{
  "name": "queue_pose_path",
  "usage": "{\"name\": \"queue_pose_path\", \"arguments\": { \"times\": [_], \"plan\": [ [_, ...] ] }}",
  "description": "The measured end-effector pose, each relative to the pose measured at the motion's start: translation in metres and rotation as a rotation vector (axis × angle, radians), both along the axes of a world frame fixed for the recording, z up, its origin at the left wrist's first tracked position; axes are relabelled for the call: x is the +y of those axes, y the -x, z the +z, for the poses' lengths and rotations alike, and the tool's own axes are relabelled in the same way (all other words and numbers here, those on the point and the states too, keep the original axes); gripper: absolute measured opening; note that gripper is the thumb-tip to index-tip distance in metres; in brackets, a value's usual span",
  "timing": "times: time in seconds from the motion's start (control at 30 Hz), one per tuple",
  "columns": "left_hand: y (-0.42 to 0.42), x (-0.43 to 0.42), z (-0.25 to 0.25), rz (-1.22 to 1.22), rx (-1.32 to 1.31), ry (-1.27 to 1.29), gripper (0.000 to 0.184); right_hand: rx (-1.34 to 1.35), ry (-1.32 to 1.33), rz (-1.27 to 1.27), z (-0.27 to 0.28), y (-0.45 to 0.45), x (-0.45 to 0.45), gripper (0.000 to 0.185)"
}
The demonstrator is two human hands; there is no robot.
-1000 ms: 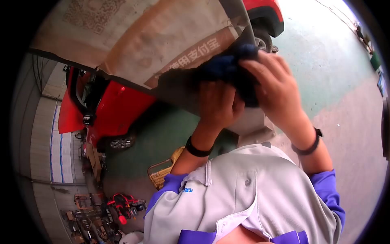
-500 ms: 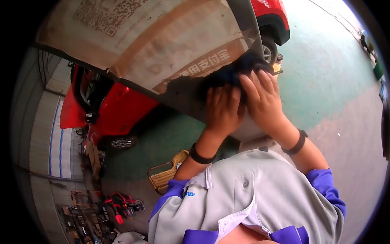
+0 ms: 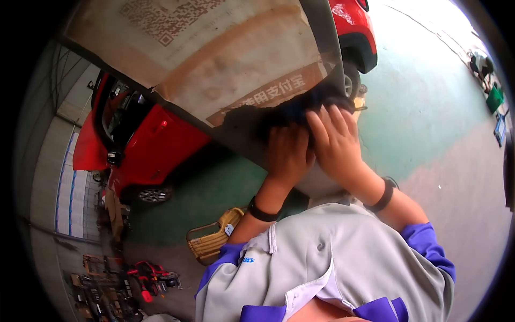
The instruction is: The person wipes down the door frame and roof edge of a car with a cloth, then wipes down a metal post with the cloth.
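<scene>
Head view, right hand [image 3: 336,144] now nearer left hand [image 3: 289,156], both on dark cloth [image 3: 294,114], grip unclear

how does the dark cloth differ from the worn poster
The dark cloth is blue-black; the worn poster is pale with brown print. The poster looks flat, while the cloth looks bunched. The left hand and right hand cover part of the cloth, none of the poster. Both seem to touch one panel.

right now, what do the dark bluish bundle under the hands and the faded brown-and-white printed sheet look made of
Dark bluish bundle: probably matte cloth, from its soft, dull look; blur hides any weave. Printed sheet: dull paper or thin film, perhaps, given its ragged edge.
</scene>
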State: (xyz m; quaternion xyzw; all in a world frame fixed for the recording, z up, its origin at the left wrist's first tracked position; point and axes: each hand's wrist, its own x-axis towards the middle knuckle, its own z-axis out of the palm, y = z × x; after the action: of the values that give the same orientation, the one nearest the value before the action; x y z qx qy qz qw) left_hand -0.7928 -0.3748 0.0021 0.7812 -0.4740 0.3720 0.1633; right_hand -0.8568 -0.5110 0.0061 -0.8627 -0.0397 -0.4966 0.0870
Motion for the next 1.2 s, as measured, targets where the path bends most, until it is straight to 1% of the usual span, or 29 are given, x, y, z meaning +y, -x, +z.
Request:
{"name": "queue_pose_path", "arguments": {
  "times": [0.07,0.17,0.27,0.37,0.4,0.57,0.6,0.67,0.7,0.8,0.83,0.93,1.07,1.13,1.2],
  "plan": [
    [0.002,0.0,-0.012,0.01,0.017,-0.01,0.051,0.019,-0.001,0.001,-0.012,0.002,0.001,0.046],
    [0.003,0.009,-0.004,0.049,0.247,-0.164,0.047,0.031,0.002,-0.026,-0.011,0.001,0.008,0.048],
    [-0.012,0.01,-0.003,-0.04,-0.16,0.029,0.043,-0.007,-0.034,-0.05,-0.004,-0.007,0.014,0.047],
    [-0.007,0.004,0.012,-0.04,-0.158,0.026,0.039,-0.008,-0.057,-0.022,0.003,-0.006,0.012,0.048],
    [-0.008,0.002,0.01,-0.011,-0.132,0.012,0.039,-0.031,-0.084,0.016,0.002,-0.007,0.011,0.048],
    [-0.009,0.013,-0.045,0.058,-0.025,-0.059,0.039,0.092,-0.044,0.068,-0.019,0.002,0.019,0.05],
    [-0.011,0.011,-0.041,0.012,-0.059,-0.023,0.038,0.084,-0.038,0.044,-0.021,0.001,0.02,0.051],
    [-0.013,0.008,-0.031,0.04,-0.111,-0.031,0.039,0.074,-0.04,0.019,-0.016,-0.003,0.02,0.053],
    [-0.01,0.01,-0.028,0.058,-0.126,-0.04,0.039,0.079,-0.051,0.019,-0.004,-0.001,0.02,0.053],
    [-0.014,0.003,-0.007,-0.012,-0.177,0.042,0.039,0.039,-0.069,0.017,0.008,-0.003,0.019,0.053],
    [-0.01,0.003,-0.006,0.017,-0.149,0.025,0.037,0.022,-0.068,0.019,0.007,-0.004,0.017,0.053],
    [-0.002,-0.001,-0.012,0.064,-0.081,-0.007,0.031,0.058,-0.032,0.016,0.0,-0.001,0.013,0.051],
    [-0.005,0.005,-0.06,0.049,-0.007,-0.038,0.027,0.118,-0.012,0.005,-0.036,0.002,0.017,0.053],
    [-0.001,0.005,-0.066,0.041,0.039,-0.05,0.026,0.134,-0.03,0.024,-0.049,0.005,0.016,0.054],
    [-0.002,0.005,-0.06,0.025,0.087,-0.046,0.026,0.129,-0.039,0.041,-0.052,0.0,0.012,0.057]
  ]
}}
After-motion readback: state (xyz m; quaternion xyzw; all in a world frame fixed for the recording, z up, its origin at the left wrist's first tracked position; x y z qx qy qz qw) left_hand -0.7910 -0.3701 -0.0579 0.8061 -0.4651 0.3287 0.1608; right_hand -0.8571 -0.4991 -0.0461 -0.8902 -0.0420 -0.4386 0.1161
